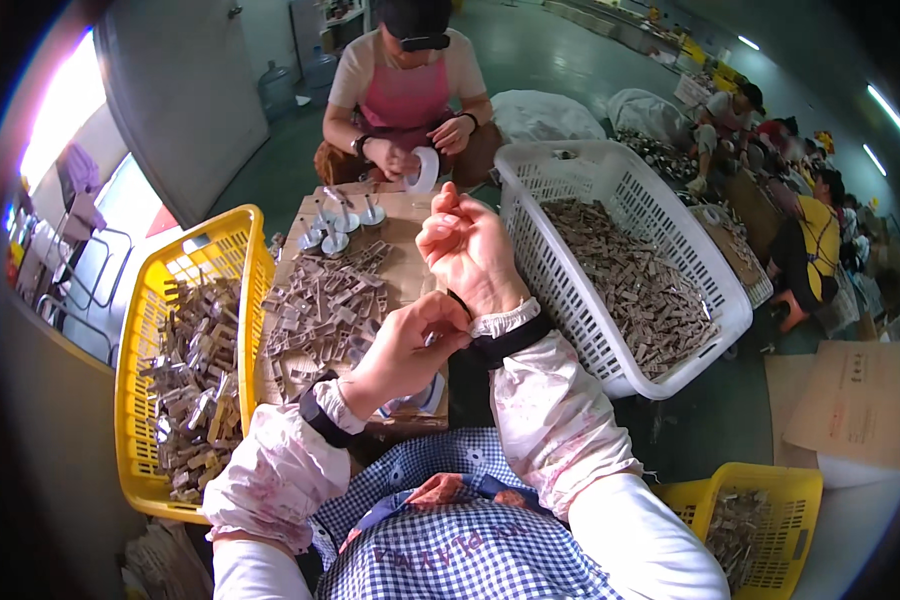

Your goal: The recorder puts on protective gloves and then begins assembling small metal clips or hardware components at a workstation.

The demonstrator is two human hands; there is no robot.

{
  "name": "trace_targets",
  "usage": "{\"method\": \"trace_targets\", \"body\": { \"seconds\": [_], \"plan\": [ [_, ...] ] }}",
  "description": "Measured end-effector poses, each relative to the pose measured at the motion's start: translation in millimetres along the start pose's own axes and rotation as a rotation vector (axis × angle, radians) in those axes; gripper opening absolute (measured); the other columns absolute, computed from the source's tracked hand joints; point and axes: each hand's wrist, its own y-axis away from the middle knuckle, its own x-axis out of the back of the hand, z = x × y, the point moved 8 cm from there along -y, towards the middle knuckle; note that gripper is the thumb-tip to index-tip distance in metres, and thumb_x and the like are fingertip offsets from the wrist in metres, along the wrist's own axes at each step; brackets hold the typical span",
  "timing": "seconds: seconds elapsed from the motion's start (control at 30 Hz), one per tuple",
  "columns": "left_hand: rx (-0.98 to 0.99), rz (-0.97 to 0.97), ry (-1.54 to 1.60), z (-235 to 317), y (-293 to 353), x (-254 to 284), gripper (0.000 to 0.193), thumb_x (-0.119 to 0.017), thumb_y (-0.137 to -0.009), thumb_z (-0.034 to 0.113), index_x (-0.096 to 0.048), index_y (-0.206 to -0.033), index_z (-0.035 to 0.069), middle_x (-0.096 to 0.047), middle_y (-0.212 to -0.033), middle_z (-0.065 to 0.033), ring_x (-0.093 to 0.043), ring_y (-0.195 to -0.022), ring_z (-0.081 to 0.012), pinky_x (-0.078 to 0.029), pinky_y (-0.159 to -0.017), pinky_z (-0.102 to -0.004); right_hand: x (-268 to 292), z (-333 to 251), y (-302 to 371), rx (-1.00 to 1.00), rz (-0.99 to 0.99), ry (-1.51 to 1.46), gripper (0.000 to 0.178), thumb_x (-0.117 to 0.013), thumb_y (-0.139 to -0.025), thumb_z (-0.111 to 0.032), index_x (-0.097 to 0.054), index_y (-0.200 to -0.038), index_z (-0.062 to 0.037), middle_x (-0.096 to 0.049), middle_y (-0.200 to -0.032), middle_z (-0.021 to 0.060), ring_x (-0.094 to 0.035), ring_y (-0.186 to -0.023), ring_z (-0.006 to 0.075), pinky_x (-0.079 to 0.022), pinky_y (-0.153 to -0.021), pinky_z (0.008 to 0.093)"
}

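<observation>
Black wristband (511, 346) circles the right forearm just below the hand, lying over the gathered end of a pale patterned sleeve (575, 415), with the frilled cuff (504, 319) showing between it and the bare wrist. The left grip (400, 345) reaches across to the inner side of that wrist, its thumb and forefinger drawn close together at the edge of the cuff; whether they pinch the band, the cloth or the thin dark loop (458, 301) beside the fingertips, I cannot tell. The right grip (477, 255) is raised palm up with the fingers loosely curled, and nothing shows in it. By its look, the band should be light, soft and bendable, with little risk of breaking; its matt face probably gives fingertips enough friction, though it may slide over the looser fabric beneath. A pinch on its edge or on a free end would likely suit it best; no fastening can be made out. The cuff seems thin and stretchy, so it would probably bunch if caught along with the band. Below the hands, small grey-brown parts (332, 293) are strewn over the cardboard-covered surface (406, 262), between a yellow basket (256, 250) and a white basket (588, 325).
</observation>
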Motion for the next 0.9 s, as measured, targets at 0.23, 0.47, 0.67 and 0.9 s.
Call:
{"method": "trace_targets", "body": {
  "seconds": [0.23,0.47,0.67,0.9],
  "plan": [
    [-0.301,0.234,-0.381,26,-13,46,0.017,-0.061,-0.083,-0.007,-0.056,-0.095,0.004,-0.059,-0.088,-0.0087,-0.059,-0.071,-0.0213,-0.051,-0.067,-0.0349,12,-10,5,-0.059,-0.05,-0.115,0.014,-0.048,-0.091,-0.006,-0.063,-0.093,-0.0073,-0.058,-0.075,-0.0004,-0.047,-0.054,0.008,-0.039,-0.053,0.023],
    [-0.005,0.9,0.93,-4,-7,178,0.02,-0.06,-0.093,0.008,-0.049,-0.11,0.007,-0.062,-0.091,-0.0053,-0.056,-0.07,-0.0155,-0.051,-0.065,-0.0301,-21,123,79,0.016,-0.228,1.133,0.026,-0.065,-0.096,-0.027,-0.061,-0.115,-0.009,-0.065,-0.097,0.0003,-0.058,-0.071,0.006,-0.048,-0.06,0.0218],
    [0.024,0.966,0.926,0,3,181,0.022,-0.063,-0.091,0.008,-0.051,-0.109,0.007,-0.061,-0.095,-0.0056,-0.055,-0.069,-0.015,-0.05,-0.064,-0.0296,-29,149,86,0.226,-0.462,1.301,0.032,-0.074,-0.089,-0.02,-0.059,-0.114,-0.0075,-0.064,-0.104,0.0038,-0.062,-0.078,0.0097,-0.051,-0.066,0.0238],
    [0.01,1.038,0.358,-1,-21,244,0.034,-0.06,-0.087,-0.001,-0.056,-0.12,0.003,-0.059,-0.093,-0.0071,-0.053,-0.057,-0.0145,-0.045,-0.047,-0.0271,-35,145,43,0.466,-0.42,1.63,0.034,-0.077,-0.085,-0.024,-0.06,-0.109,-0.0072,-0.065,-0.097,0.0074,-0.062,-0.067,0.0164,-0.051,-0.061,0.0317]
  ]
}}
